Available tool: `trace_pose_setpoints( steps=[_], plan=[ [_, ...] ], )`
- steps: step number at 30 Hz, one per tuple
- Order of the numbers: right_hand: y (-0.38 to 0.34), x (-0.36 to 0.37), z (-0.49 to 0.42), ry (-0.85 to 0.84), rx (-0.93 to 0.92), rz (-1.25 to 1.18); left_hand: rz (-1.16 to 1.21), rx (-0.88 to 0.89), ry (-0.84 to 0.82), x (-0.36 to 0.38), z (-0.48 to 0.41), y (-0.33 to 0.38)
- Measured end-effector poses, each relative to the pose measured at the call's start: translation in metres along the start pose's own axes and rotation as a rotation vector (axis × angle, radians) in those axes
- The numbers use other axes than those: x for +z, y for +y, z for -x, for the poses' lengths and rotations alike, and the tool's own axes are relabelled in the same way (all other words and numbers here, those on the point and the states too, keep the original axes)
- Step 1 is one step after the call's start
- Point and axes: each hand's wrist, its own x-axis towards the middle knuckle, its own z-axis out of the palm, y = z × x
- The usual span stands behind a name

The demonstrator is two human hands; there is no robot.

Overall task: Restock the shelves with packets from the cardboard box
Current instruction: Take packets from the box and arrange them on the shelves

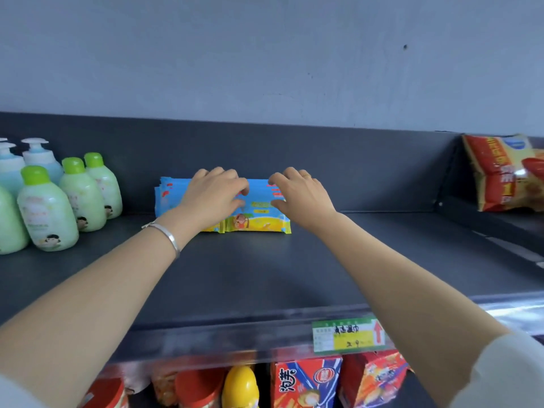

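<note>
As we reach both arms across a dark shelf (pixel 265 275), our hands meet at twelve o'clock on a row of blue and yellow packets (pixel 259 214). The packets appear to stand on edge near the back wall.

Our left hand (pixel 213 198), with a silver bangle (pixel 166 237) on its wrist, curls its fingers over the packets' top edge, thumb on the front face. Our right hand (pixel 300 197) arches over the top right corner in the same way, thumb pressed to the front. Both hands are clamped on the packets.

Pale green bottles (pixel 48 210) crowd the shelf at nine o'clock, near the packets but apart from them. A red snack bag (pixel 494 175) sits well apart at two o'clock. A price label (pixel 348 337) hangs on the shelf lip at five o'clock. The cardboard box is out of view.

We judge the packets to be thin and slippery, so letting go unevenly could make the row fan out and topple forward. Pushing too far toward nine o'clock could knock the bottles.
</note>
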Motion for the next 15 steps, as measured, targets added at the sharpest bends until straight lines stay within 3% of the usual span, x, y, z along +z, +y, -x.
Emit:
trace_pose_setpoints(
  steps=[7, 15],
  plan=[
    [0.081, -0.044, 0.102, 0.013, 0.119, 0.076, 0.089, 0.222, 0.080, -0.014, -0.012, 0.133],
    [0.195, -0.096, 0.275, -0.027, 0.356, 0.147, 0.331, 0.351, 0.150, -0.012, 0.006, 0.316]
  ],
)
